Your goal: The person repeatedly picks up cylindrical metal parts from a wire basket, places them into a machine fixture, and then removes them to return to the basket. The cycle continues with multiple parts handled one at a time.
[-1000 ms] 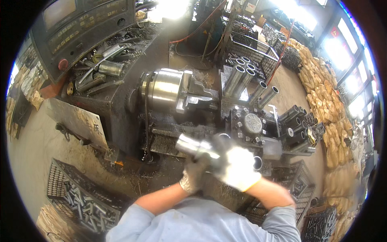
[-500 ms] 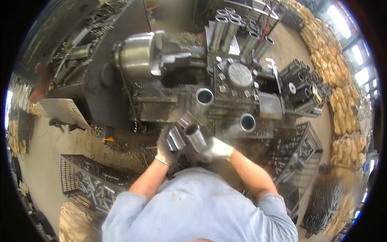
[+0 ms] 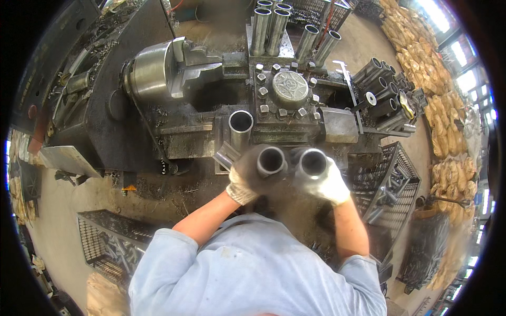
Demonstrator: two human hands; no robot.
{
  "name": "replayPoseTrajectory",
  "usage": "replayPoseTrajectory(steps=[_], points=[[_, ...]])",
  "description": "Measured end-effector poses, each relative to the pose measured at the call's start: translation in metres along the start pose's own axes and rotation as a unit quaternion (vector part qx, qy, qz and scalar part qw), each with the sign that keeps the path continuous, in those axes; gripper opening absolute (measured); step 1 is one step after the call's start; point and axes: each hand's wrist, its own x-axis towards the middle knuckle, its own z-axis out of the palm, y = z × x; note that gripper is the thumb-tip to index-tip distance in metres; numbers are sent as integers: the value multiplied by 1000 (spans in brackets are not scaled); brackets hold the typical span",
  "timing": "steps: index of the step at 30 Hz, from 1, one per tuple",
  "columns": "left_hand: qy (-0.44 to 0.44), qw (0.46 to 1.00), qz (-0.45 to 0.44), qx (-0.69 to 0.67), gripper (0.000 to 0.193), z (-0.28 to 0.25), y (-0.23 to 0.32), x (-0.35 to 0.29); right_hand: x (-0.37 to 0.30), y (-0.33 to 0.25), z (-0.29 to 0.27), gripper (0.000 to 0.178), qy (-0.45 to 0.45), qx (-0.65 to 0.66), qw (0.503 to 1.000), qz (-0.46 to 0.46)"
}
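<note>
My left hand [image 3: 245,181], in a dark-palmed glove with a white cuff, is closed around a metal tube [image 3: 271,172] whose open end faces up. Beside it, my right hand [image 3: 334,183], in a white glove, grips a second metal tube [image 3: 312,177], also open end up. The two tubes are side by side, close together, in front of the lathe carriage. Just beyond my left hand a third tube [image 3: 241,138] stands upright on the machine. A grooved metal block [image 3: 226,155] lies next to that tube. My fingers are partly hidden and blurred.
The lathe chuck [image 3: 153,68] is at left, the bolted round-topped tool post [image 3: 290,87] in the middle. Several tubes [image 3: 259,34] stand behind it. A caliper [image 3: 348,92] and stacked tubes [image 3: 387,95] lie at right. Mesh crates [image 3: 113,239] flank me; sacks [image 3: 448,137] line the right.
The view has shifted slightly right. The tube previously near my right hand is now in my left. My right hand has moved right and taken hold of another tube that was standing on the machine.
</note>
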Motion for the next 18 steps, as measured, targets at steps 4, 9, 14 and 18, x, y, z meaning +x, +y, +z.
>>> replayPoseTrajectory(steps=[4,9,14,18], points=[[39,995,-51,-83,68,-38,-14,-33,15,5,41,37,64,311,911,262],[142,823,-415,-360,62,-102,-14,-67,7,-1,25,38,-42,26,973,226],[191,612,-434,-632,85,-123,-44,-75,20,-67,64,36,-200,56,967,146],[181,596,-390,-678,92,-130,-79,-79,71,-87,170,37,-104,-95,986,90]])
